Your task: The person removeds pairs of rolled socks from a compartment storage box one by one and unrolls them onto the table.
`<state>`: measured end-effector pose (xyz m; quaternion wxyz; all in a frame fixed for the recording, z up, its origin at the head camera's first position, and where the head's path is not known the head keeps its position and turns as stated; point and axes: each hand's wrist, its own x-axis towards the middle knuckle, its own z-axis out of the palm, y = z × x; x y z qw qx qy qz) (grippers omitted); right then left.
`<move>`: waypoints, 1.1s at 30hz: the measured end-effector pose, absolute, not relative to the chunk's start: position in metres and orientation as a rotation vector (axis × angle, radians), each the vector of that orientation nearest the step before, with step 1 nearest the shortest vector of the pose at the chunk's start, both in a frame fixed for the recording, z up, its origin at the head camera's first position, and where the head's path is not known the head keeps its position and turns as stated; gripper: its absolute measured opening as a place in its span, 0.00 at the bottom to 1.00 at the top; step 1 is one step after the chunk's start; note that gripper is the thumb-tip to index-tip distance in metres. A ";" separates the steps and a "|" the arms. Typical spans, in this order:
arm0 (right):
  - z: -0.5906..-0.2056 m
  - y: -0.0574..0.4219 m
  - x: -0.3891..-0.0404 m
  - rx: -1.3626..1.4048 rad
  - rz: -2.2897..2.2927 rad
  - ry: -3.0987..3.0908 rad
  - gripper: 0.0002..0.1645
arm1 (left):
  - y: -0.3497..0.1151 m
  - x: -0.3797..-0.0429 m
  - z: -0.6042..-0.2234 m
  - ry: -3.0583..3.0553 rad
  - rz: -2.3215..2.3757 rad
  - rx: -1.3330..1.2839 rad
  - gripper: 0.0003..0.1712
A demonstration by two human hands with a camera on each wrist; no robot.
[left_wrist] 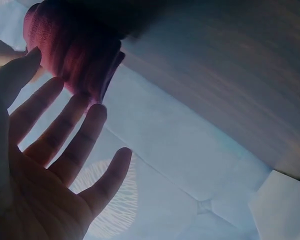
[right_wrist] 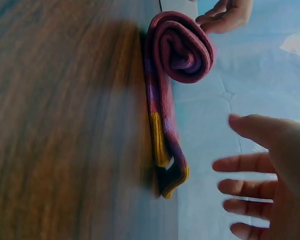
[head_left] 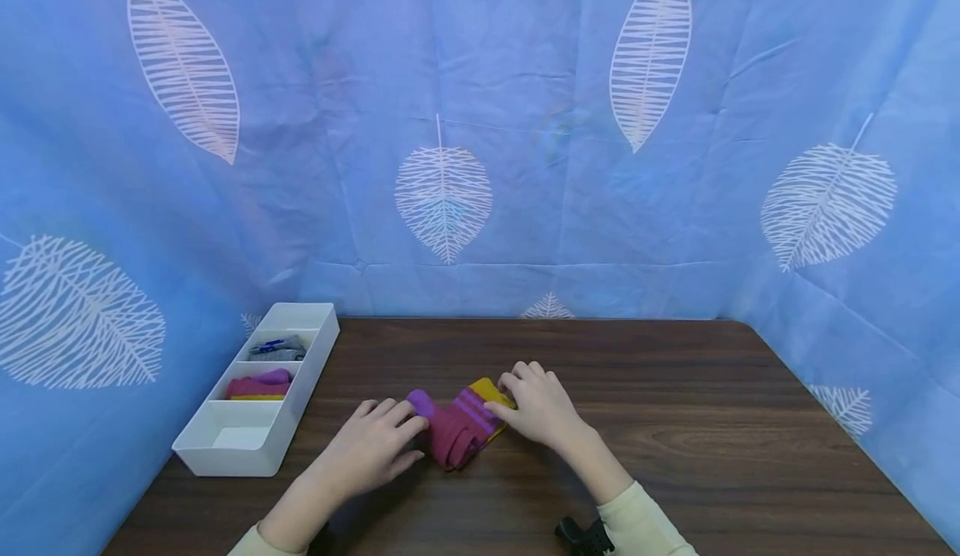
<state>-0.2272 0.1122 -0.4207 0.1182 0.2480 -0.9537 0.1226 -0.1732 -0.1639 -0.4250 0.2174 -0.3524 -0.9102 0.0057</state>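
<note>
A maroon sock (head_left: 455, 438) with purple stripes and a yellow cuff lies partly rolled on the table. Its coil (right_wrist: 185, 50) stands at the toe end, a purple tip showing. My left hand (head_left: 375, 441) is beside the coil, its fingers extended and the fingertips right at the roll in the left wrist view. Over by the yellow cuff (right_wrist: 159, 137) is my right hand (head_left: 542, 406), fingers spread and apart from the cloth in the right wrist view. Nothing is gripped in either palm.
A white divided box (head_left: 311, 393) stands at the table's left. One compartment has a grey folded cloth (head_left: 277, 349), another a maroon, purple and yellow bundle (head_left: 258, 385). A dark wooden table (head_left: 675, 423) extends right; a blue leaf-print curtain (head_left: 525, 206) surrounds it.
</note>
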 end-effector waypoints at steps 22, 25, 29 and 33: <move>-0.419 0.116 -0.214 1.072 0.144 -3.009 0.16 | -0.118 -0.203 -0.419 -2.834 -0.161 -0.911 0.28; -0.417 0.112 -0.208 1.090 0.118 -2.999 0.14 | -0.116 -0.210 -0.419 -2.861 -0.199 -0.904 0.28; -0.415 0.109 -0.200 1.144 0.117 -2.960 0.12 | -0.117 -0.217 -0.420 -2.875 -0.224 -0.919 0.26; -0.415 0.109 -0.197 1.235 0.125 -2.913 0.13 | -0.118 -0.222 -0.419 -2.913 -0.238 -0.947 0.24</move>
